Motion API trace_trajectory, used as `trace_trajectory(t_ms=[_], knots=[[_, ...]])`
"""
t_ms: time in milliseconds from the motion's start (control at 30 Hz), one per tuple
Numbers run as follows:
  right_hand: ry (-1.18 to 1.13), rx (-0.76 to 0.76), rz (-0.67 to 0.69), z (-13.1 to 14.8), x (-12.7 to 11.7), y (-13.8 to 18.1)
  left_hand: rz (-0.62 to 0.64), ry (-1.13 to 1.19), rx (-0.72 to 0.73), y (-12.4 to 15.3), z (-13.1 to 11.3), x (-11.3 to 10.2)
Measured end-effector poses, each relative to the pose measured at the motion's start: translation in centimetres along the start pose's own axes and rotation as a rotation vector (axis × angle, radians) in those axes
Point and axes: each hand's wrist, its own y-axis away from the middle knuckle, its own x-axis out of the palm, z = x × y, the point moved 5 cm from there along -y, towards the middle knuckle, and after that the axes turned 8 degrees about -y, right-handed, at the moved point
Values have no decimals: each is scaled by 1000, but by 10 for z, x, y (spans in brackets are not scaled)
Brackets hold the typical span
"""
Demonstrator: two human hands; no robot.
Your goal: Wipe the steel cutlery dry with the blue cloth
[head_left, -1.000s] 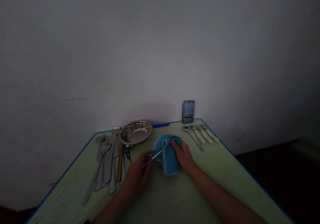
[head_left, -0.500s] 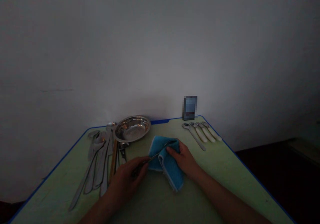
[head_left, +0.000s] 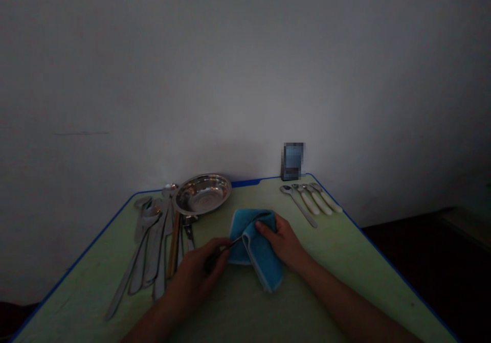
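Dim wall [head_left: 245, 67], green table [head_left: 337, 261]; left fingers [head_left: 221, 242] tight on utensil [head_left: 236, 241], right fingers [head_left: 265, 229] on cloth [head_left: 265, 262].

Cloth [head_left: 266, 261]: front flap hung nearly straight a second ago; now slants toward the lower right.
Left hand [head_left: 197, 266]: rolled over, showing more of its back.
Utensil [head_left: 235, 241]: its middle seems more covered by the fold than half a second ago, though dimness blurs it.
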Motion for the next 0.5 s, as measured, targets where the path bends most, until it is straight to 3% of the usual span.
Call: trace_trajectory(t_ms=[500], knots=[[26,16,5,-1,-1,-1,39,3,-33,-1,3,2]])
